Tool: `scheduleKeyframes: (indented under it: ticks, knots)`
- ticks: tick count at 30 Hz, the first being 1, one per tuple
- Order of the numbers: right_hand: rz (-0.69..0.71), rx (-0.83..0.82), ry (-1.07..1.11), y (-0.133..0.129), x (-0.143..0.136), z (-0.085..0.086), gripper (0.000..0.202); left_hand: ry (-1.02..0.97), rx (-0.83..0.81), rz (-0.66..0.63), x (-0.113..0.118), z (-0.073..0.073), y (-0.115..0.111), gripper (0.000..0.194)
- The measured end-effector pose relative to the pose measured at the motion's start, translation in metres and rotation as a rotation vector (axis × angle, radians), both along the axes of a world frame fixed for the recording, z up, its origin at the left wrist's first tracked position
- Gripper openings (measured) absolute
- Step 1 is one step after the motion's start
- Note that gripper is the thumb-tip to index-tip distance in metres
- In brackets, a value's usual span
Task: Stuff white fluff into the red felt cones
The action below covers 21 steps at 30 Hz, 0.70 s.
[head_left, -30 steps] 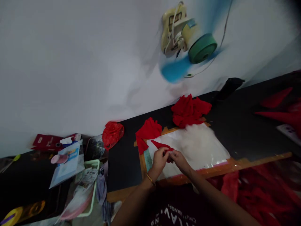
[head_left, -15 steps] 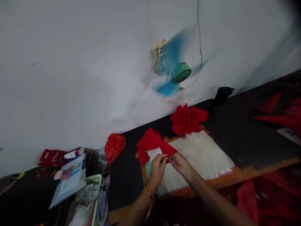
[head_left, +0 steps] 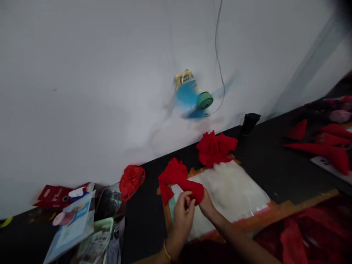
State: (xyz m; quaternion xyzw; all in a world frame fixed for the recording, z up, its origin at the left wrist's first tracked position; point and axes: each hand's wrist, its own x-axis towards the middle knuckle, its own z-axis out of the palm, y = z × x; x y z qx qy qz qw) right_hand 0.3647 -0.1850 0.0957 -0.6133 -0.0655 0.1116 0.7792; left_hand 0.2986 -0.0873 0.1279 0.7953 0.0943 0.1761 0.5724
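A piece of red fabric point(head_left: 195, 190) is raised between my hands above the left part of a white taped-down sheet point(head_left: 231, 183). My left hand point(head_left: 184, 211), with a yellow bangle at the wrist, has its fingers curled at the near edge of the fabric. Partly behind the fabric, my right hand point(head_left: 206, 204) grips its right side, with the fingertips hidden. More red fabric point(head_left: 173, 172) bunches on the sheet's back left corner, beside a white and pale green piece point(head_left: 173, 200).
A crumpled red pile point(head_left: 216, 146) lies behind the sheet. A black cup point(head_left: 249, 124), red pieces point(head_left: 330, 143) and a phone point(head_left: 330, 169) are right. Left are a red plastic bag point(head_left: 132, 181) and green basket point(head_left: 108, 227). A fan point(head_left: 205, 100) spins on the wall.
The view has shifted. The fabric between my hands has gone from a flat pointed shape to a rounded, folded one, and my right hand has moved partly behind it.
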Motion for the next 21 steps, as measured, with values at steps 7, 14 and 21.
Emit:
scheduleKeyframes:
  ticks: [7,14,21]
  knots:
    - [0.179,-0.028,-0.061,0.035,-0.022,0.031,0.034,-0.095,-0.876,0.371,0.012,0.024,0.024,0.067]
    - [0.121,-0.270,-0.362,0.041,-0.025,0.030,0.031,0.000,-1.129,0.575,0.021,0.033,0.010,0.060]
    - [0.197,-0.420,-0.486,0.025,-0.023,0.006,0.041,-0.038,-1.128,0.544,0.020,0.028,-0.004,0.045]
